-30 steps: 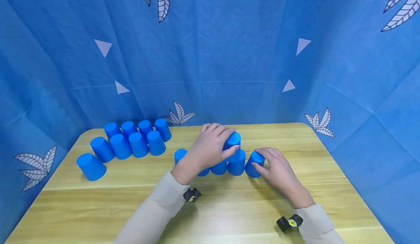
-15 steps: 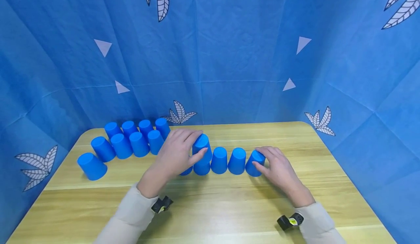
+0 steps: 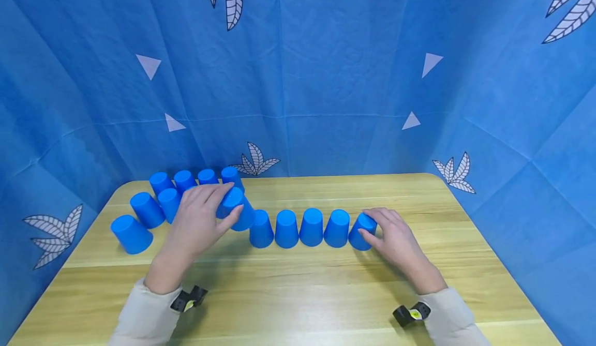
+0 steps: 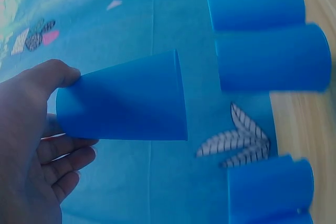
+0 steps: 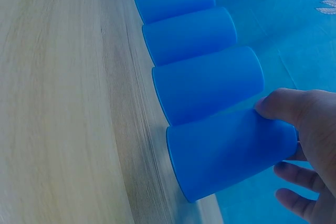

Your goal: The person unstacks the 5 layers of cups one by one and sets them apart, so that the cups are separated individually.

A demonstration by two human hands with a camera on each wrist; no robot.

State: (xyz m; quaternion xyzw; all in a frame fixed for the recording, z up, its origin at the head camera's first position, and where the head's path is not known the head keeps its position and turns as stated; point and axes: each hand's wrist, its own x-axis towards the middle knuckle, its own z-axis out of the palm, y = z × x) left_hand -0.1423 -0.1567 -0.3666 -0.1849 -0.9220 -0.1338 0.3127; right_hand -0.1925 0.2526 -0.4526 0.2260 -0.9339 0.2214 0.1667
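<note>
"What has the left-hand grip (image 3: 197,222) got?"

"A blue cup (image 3: 237,211), narrow end up, pinched between thumb and fingers near the top. It's raised clear of the worktop (image 3: 307,294), near the left end of that row of cups (image 3: 311,227)."

"And the right-hand grip (image 3: 393,237)?"

"Drawn in about the upper part of the rightmost cup (image 3: 360,232), thumb on one side and fingers on the other. That one is standing on the worktop, narrow end up as well."

"Heavy, would you say?"

"Light, I'd guess. They look like thin plastic, stiff enough to keep their shape and not much to fear from a knock."

"Slippery, though?"

"A little, perhaps. The sides look smooth, and they taper upward, so a loose hold could slide off the top."

"Where would you take one, then?"

"Just below the narrow end, thumb opposite the fingers, with a gentle squeeze. Lower down, I'd worry about the wall flexing, or my fingers bumping the neighbours; they stand so close together."
</note>
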